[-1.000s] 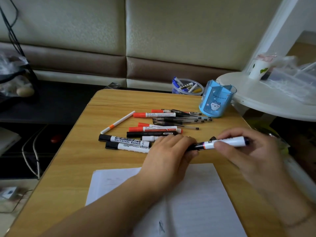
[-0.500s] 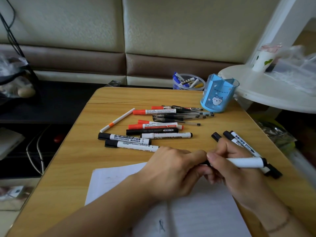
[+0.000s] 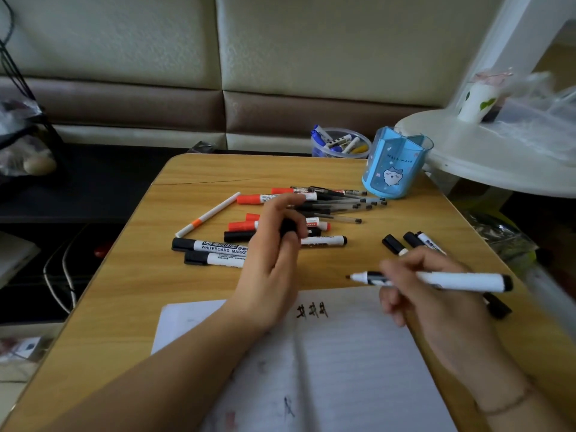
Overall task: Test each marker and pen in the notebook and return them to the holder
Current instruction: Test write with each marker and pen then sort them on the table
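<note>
My right hand [image 3: 436,294] grips an uncapped white whiteboard marker [image 3: 461,280], its tip pointing left just above the open notebook [image 3: 343,369]. My left hand [image 3: 271,251] pinches the marker's black cap [image 3: 288,227] over the pile of markers and pens [image 3: 280,226]. Black test marks [image 3: 311,310] sit at the top of the notebook page. The blue holder [image 3: 394,165] with a cat picture stands at the table's far right. Two black-capped markers [image 3: 411,241] lie right of the pile, beyond my right hand.
The wooden table [image 3: 131,291] has edges on the left and right. A clear tub of pens [image 3: 341,143] sits behind the holder. A white round table [image 3: 498,157] with a cup and plastic bags overhangs the right. A padded bench back fills the rear.
The two hands pulled apart and the cap came off the marker. My left hand rose toward the pile with the cap; my right hand carried the marker right, baring the tip.
</note>
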